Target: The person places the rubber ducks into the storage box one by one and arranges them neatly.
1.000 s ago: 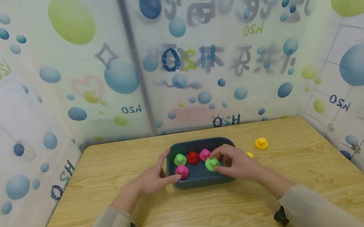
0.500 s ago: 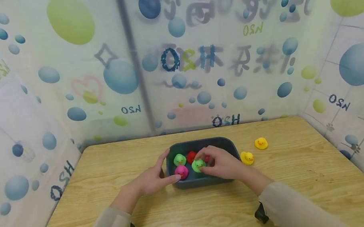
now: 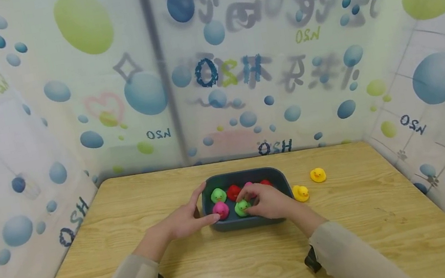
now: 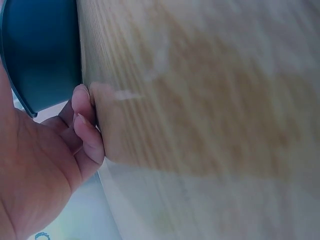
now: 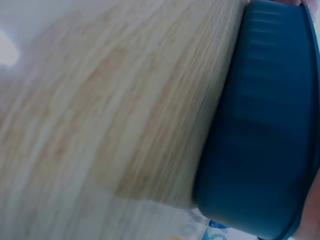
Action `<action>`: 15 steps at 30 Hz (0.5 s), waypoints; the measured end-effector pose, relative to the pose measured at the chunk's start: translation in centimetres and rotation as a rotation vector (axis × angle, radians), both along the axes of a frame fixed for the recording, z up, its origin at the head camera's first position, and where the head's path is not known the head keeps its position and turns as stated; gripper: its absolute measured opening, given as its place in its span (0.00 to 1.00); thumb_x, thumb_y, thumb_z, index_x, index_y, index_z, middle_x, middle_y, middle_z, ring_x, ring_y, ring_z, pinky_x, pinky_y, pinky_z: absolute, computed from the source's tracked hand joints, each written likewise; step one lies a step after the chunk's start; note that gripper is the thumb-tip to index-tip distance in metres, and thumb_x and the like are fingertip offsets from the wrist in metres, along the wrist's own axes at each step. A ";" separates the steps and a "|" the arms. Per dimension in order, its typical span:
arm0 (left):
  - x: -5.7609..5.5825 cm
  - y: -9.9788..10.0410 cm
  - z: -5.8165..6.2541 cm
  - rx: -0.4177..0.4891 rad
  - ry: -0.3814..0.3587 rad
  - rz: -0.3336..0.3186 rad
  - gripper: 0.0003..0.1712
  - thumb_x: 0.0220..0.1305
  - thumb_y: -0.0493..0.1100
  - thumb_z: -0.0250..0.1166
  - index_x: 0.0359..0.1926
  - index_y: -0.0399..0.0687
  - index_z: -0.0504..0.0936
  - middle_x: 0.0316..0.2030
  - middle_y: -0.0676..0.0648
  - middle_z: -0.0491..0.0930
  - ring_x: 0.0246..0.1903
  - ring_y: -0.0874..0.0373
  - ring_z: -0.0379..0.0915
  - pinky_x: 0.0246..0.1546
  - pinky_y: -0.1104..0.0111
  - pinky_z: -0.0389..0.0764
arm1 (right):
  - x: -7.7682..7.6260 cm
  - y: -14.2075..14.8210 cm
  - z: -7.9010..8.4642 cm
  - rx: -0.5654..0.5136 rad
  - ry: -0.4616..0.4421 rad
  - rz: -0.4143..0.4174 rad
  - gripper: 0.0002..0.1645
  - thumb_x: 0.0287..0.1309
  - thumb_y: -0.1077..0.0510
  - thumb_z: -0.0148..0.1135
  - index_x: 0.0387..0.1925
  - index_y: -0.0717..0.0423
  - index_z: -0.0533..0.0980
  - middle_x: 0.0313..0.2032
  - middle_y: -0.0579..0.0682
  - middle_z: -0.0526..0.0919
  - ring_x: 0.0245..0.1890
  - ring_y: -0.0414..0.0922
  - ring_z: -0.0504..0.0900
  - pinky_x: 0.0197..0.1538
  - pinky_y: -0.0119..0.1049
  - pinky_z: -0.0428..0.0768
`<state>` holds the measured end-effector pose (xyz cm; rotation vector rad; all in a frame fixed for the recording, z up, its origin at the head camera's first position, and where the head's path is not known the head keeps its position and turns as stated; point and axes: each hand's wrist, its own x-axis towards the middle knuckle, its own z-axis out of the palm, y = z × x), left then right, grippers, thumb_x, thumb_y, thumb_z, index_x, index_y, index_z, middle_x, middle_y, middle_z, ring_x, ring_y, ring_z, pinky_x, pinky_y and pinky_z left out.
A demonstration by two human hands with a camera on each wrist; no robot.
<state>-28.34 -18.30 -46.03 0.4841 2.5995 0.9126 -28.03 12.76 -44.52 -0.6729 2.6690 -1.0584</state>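
Observation:
A dark blue plastic bin (image 3: 248, 222) stands on the table with several toy ducks inside. My left hand (image 3: 181, 222) grips its left end, thumb over the front rim by a pink duck (image 3: 220, 208) and forefinger up at the back left corner. Reaching over the front right of the bin, my right hand (image 3: 272, 200) pinches a green toy duck (image 3: 241, 208) low inside, right of that pink one. Along the back sit another green duck (image 3: 218, 195), a red duck (image 3: 233, 192), a partly hidden second pink duck (image 3: 249, 185) and a second red duck (image 3: 266, 182).
Two yellow ducks lie on the wooden table (image 3: 237, 270) right of the bin: one yellow duck (image 3: 301, 193) close to its wall, the other yellow duck (image 3: 317, 175) farther back. Printed sheets (image 3: 220, 124) surround the table at the back and sides.
My right hand has carried the green duck leftward across the bin and lowered it slightly. The nearer yellow duck and the rear red duck now show again. My left hand keeps its place.

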 end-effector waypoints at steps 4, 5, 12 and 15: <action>0.0 -0.1 0.1 0.001 0.001 0.000 0.64 0.68 0.81 0.64 0.88 0.80 0.32 0.53 0.41 0.85 0.51 0.50 0.81 0.58 0.47 0.82 | 0.0 -0.1 0.3 0.006 -0.041 -0.011 0.15 0.70 0.59 0.75 0.54 0.42 0.86 0.54 0.46 0.88 0.52 0.46 0.86 0.61 0.48 0.87; 0.0 -0.1 0.1 0.002 0.002 -0.001 0.64 0.68 0.81 0.64 0.88 0.80 0.33 0.54 0.41 0.85 0.51 0.50 0.81 0.59 0.46 0.82 | 0.0 -0.1 0.3 0.006 -0.047 -0.008 0.15 0.71 0.59 0.74 0.55 0.42 0.87 0.54 0.46 0.88 0.51 0.45 0.86 0.61 0.48 0.87; 0.1 -0.1 0.1 0.004 0.004 -0.007 0.64 0.68 0.80 0.64 0.89 0.80 0.33 0.55 0.40 0.84 0.53 0.49 0.80 0.62 0.44 0.81 | 0.0 0.0 0.2 0.013 -0.040 0.008 0.16 0.75 0.58 0.71 0.60 0.42 0.86 0.55 0.44 0.88 0.51 0.45 0.87 0.63 0.49 0.86; 0.1 -0.1 0.1 0.008 0.002 -0.004 0.63 0.68 0.80 0.64 0.88 0.80 0.33 0.55 0.40 0.84 0.53 0.49 0.81 0.63 0.44 0.80 | 0.0 0.0 0.2 0.013 -0.026 -0.009 0.15 0.75 0.58 0.71 0.58 0.42 0.84 0.52 0.46 0.87 0.51 0.45 0.86 0.63 0.51 0.85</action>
